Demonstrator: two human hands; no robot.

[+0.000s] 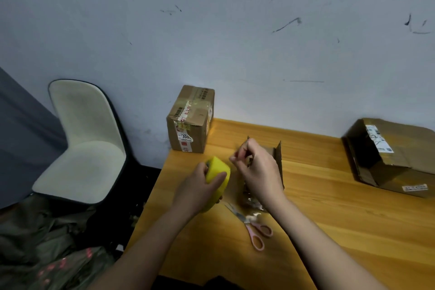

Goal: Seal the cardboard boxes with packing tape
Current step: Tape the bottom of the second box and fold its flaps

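Note:
My left hand grips a yellow roll of packing tape above the wooden table. To its right, my right hand has its fingertips pinched together, seemingly on the clear tape end drawn from the roll; the tape itself is hard to make out. Behind and under my right hand stands a small open cardboard box, mostly hidden, with one flap up. A taped cardboard box stands at the table's far left corner. A larger cardboard box lies at the right, against the wall.
Pink-handled scissors lie on the table just below my hands, beside scraps of clear tape. A cream chair stands left of the table. Dark bags lie on the floor at lower left. The wall runs right behind the table.

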